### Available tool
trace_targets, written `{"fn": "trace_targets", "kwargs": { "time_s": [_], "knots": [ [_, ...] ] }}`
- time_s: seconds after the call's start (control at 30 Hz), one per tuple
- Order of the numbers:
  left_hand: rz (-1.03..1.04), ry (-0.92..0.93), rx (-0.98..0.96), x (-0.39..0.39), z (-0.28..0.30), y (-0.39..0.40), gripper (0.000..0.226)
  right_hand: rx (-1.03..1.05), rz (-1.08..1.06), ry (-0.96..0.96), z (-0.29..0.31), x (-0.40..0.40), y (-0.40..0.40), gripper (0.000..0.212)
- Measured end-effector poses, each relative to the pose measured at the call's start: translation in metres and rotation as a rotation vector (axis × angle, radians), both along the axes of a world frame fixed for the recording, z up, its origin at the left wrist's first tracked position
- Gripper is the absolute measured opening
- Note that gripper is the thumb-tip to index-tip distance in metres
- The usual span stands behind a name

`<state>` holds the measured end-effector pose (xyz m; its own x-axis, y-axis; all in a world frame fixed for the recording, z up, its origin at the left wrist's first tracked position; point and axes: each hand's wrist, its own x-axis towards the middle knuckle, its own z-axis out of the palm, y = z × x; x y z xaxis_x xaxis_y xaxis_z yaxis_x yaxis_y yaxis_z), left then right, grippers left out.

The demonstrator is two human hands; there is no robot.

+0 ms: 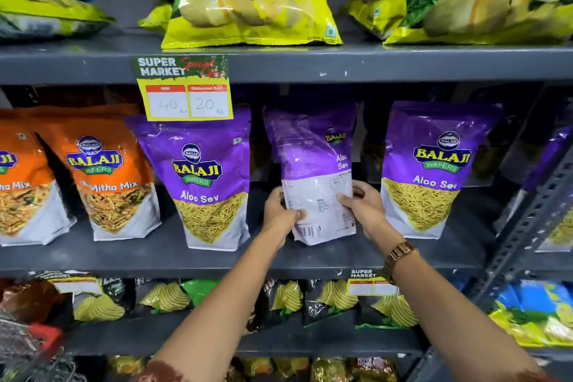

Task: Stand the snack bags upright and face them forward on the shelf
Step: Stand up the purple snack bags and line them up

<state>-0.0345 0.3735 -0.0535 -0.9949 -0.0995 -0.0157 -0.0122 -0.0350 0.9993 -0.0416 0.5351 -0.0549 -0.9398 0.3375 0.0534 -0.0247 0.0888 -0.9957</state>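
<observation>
A purple Aloo Sev bag (313,164) stands on the middle shelf (248,260) with its printed back side and barcode turned toward me. My left hand (280,209) grips its lower left edge and my right hand (361,206) grips its lower right edge. To its left another purple Aloo Sev bag (201,177) stands upright with its front facing out. A third purple Aloo Sev bag (434,170) stands front-facing to the right. Two orange Mitha Mix bags (105,174) stand at the left of the shelf.
A price tag (186,90) hangs from the upper shelf edge. Yellow and green chip bags (248,0) sit on the shelf above. Dark chip bags (279,298) fill the shelf below. A red shopping basket (34,338) is at bottom left. A perforated metal upright (533,211) stands on the right.
</observation>
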Motion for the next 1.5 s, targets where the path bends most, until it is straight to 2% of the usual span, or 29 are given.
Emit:
{"fn": "trace_targets", "kwargs": {
  "time_s": [0.1, 0.2, 0.27, 0.37, 0.47, 0.57, 0.67, 0.73, 0.83, 0.9, 1.0, 1.03, 1.1, 1.2, 1.3, 1.4, 1.43, 1.5],
  "knots": [
    [0.019, 0.026, -0.043, -0.013, 0.001, 0.001, 0.048, 0.035, 0.019, 0.027, -0.01, -0.008, 0.002, 0.046],
    [0.006, -0.023, -0.061, -0.02, -0.005, -0.003, 0.045, 0.004, 0.029, -0.002, -0.023, -0.013, 0.003, 0.05],
    [0.026, -0.065, 0.014, -0.023, -0.008, -0.004, 0.04, -0.018, 0.02, 0.002, -0.027, -0.011, 0.003, 0.05],
    [0.103, -0.189, 0.248, -0.031, -0.004, -0.006, 0.036, 0.018, -0.113, 0.079, -0.028, -0.002, -0.002, 0.048],
    [0.107, -0.24, 0.409, -0.039, 0.007, -0.007, 0.029, 0.109, -0.266, 0.221, -0.033, 0.014, -0.011, 0.028],
    [-0.05, -0.219, 0.445, -0.043, 0.014, -0.002, 0.035, 0.222, -0.167, 0.303, -0.045, 0.018, -0.018, 0.025],
    [-0.159, -0.206, 0.344, -0.041, 0.008, 0.003, 0.037, 0.3, -0.059, 0.252, -0.048, 0.015, -0.024, 0.028],
    [-0.079, -0.168, 0.175, -0.038, -0.002, 0.002, 0.031, 0.298, -0.04, 0.209, -0.048, 0.007, -0.025, 0.035],
    [0.016, -0.052, 0.006, -0.025, -0.017, 0.006, 0.018, 0.206, 0.054, 0.019, -0.044, -0.013, -0.019, 0.036],
    [0.093, -0.027, -0.003, -0.022, -0.022, 0.01, 0.012, 0.178, 0.043, -0.014, -0.041, -0.018, -0.013, 0.033],
    [0.146, -0.122, 0.045, -0.038, -0.018, 0.008, 0.011, 0.207, -0.134, 0.119, -0.045, 0.0, -0.007, 0.027],
    [0.106, -0.147, 0.054, -0.043, -0.014, 0.007, 0.014, 0.219, -0.145, 0.182, -0.047, 0.01, -0.008, 0.028],
    [-0.03, -0.185, 0.095, -0.052, -0.009, 0.009, 0.032, 0.263, -0.016, 0.259, -0.054, 0.025, -0.012, 0.036],
    [-0.218, -0.195, 0.145, -0.052, -0.008, 0.015, 0.035, 0.28, 0.134, 0.215, -0.055, 0.026, -0.014, 0.047],
    [-0.032, -0.108, 0.029, -0.045, -0.017, 0.019, 0.035, 0.209, 0.143, 0.153, -0.051, 0.01, -0.006, 0.037],
    [0.244, -0.018, -0.13, -0.027, -0.027, 0.023, 0.028, -0.09, 0.169, 0.002, -0.045, -0.008, 0.002, 0.026],
    [0.283, 0.011, -0.137, -0.023, -0.03, 0.024, 0.024, -0.077, 0.115, -0.029, -0.046, -0.013, 0.004, 0.021],
    [0.351, 0.052, -0.128, -0.022, -0.029, 0.026, 0.018, 0.041, -0.045, -0.033, -0.051, -0.013, 0.005, 0.024]
  ]
}}
